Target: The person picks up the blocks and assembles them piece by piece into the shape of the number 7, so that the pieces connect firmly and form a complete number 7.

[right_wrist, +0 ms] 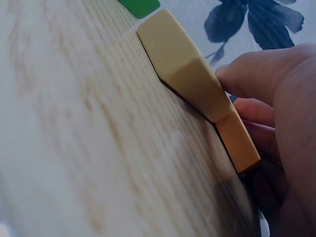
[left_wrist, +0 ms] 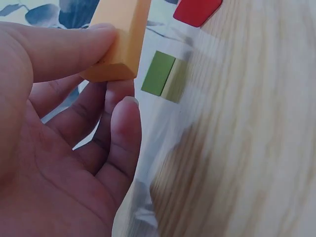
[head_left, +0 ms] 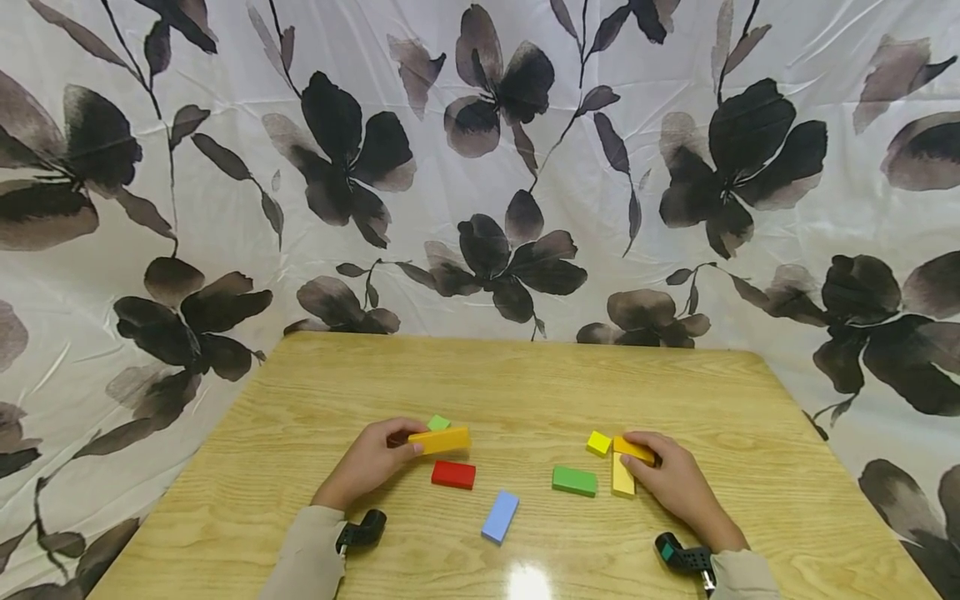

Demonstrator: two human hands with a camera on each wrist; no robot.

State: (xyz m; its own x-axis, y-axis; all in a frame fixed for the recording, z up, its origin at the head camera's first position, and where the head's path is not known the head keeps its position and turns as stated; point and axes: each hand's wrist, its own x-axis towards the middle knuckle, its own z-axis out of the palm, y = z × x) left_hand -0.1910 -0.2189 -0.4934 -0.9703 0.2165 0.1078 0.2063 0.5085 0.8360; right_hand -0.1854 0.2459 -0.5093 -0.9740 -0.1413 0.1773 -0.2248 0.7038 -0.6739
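My left hand [head_left: 375, 458] pinches an orange block [head_left: 442, 440] between thumb and fingers, raised off the table in the left wrist view. Behind it lies a light green block [head_left: 438, 423], partly covered in the head view. A red block [head_left: 453, 475] lies just in front of it. On the right, my right hand [head_left: 671, 479] holds a second orange block [head_left: 632, 450] low at the tabletop, fingers round its far side. That block's end meets a pale yellow block [head_left: 622, 477], with my thumb at the join. A small bright yellow block [head_left: 598, 443] sits just left of them.
A green block [head_left: 574, 481] lies left of the pale yellow one, and a blue block [head_left: 500, 517] lies nearer the front, between the hands. The wooden table [head_left: 517, 383] ends at the back against a floral cloth [head_left: 480, 183]. Both wrists wear black camera mounts.
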